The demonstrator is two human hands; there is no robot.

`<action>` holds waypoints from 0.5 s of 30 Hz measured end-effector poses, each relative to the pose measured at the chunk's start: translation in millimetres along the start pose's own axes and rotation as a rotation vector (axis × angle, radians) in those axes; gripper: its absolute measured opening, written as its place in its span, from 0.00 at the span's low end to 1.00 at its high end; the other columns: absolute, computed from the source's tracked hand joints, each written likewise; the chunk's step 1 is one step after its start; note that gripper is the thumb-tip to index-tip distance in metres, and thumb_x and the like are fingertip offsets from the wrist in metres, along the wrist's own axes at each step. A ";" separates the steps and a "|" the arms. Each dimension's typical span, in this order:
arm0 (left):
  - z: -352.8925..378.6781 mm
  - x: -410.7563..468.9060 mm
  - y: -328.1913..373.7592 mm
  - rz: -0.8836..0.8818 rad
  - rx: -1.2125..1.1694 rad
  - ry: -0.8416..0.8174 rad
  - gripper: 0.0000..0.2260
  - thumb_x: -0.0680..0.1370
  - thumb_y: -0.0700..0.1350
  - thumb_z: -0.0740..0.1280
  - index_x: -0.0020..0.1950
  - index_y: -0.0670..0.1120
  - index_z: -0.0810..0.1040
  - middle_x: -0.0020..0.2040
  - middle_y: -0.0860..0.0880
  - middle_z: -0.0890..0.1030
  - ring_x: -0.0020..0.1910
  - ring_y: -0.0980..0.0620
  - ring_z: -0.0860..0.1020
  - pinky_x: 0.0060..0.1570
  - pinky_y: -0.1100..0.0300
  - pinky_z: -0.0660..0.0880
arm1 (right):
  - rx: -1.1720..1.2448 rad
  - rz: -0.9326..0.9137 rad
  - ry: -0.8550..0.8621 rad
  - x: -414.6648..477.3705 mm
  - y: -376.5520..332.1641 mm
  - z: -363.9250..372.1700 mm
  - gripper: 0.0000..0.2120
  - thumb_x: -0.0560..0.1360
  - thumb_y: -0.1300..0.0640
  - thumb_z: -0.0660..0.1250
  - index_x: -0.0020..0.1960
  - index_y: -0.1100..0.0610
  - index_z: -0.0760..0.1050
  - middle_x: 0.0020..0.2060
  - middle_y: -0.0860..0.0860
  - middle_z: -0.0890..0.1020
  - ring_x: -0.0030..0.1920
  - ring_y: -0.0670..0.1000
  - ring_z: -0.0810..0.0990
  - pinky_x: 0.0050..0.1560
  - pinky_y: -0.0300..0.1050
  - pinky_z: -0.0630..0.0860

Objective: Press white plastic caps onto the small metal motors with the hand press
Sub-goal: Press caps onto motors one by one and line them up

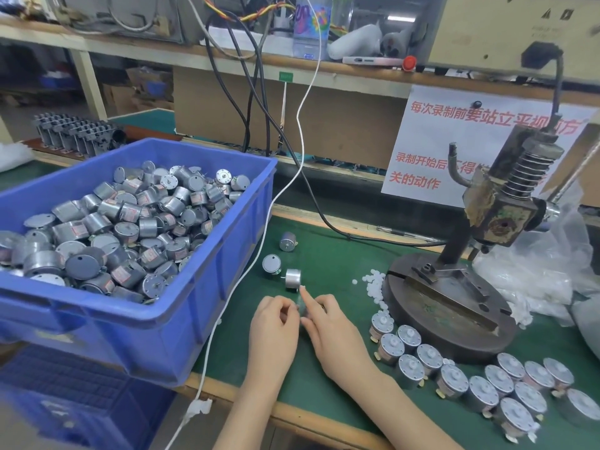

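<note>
- Progress looks partial to us: a cluster of capped-looking motors [482, 393] stands upright on the green mat [328, 251] in front of the hand press [493, 216]. Each shows a small white piece at the centre of its top face. We cannot tell whether those pieces are pressed home or only set on.
- Far more is left, we judge: the blue bin [162, 345] on the left is heaped with bare motors [130, 228], and three loose motors [293, 278] lie on the mat between the bin and the press.
- The press has neither hand on it, so we take it that no pressing stroke is under way at this moment.
- The white caps [373, 285] lie in a small loose heap on the mat, against the left edge of the press's round base [418, 319].
- The held motor [301, 306] is low over the mat between the two hands, just below the nearest loose motor and well apart from the press. It reads as a small silver cylinder, but it is blurred and largely covered, so we cannot say whether a cap sits on its shaft.
- The left hand [276, 323] has its fingers curled, their tips pinching the motor from the left.
- The right hand [328, 326] holds the motor from the right with its forefinger stretched out straight and its other fingers curled in.
- Our reading is that this motor is being readied by hand, and seating it under the press is not yet done.
</note>
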State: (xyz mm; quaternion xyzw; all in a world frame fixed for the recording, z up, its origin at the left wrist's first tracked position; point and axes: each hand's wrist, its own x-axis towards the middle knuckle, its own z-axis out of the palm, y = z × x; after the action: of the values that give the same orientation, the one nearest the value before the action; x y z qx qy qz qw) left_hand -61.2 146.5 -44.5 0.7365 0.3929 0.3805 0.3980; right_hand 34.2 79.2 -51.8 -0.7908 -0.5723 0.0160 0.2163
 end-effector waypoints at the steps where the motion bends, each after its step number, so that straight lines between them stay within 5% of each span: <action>1: 0.0 0.1 0.3 0.002 -0.006 0.000 0.07 0.77 0.38 0.63 0.40 0.43 0.77 0.41 0.49 0.75 0.38 0.54 0.75 0.37 0.73 0.67 | -0.006 0.002 -0.001 0.2 0.3 0.9 0.24 0.81 0.49 0.51 0.76 0.47 0.50 0.60 0.49 0.66 0.53 0.51 0.72 0.44 0.44 0.70; 15: 0.8 0.2 -3.3 0.016 -0.020 -0.034 0.08 0.76 0.37 0.64 0.38 0.46 0.77 0.40 0.49 0.76 0.38 0.54 0.76 0.39 0.73 0.68 | 0.000 0.023 -0.050 5.1 -0.6 3.1 0.23 0.81 0.47 0.49 0.75 0.47 0.52 0.61 0.50 0.66 0.58 0.52 0.71 0.44 0.44 0.68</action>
State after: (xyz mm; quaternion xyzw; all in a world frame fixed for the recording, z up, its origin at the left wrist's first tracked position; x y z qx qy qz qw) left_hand -61.3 147.6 -47.6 0.7419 0.3765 0.3749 0.4090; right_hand 34.5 85.1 -53.2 -0.7967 -0.5684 0.0381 0.2018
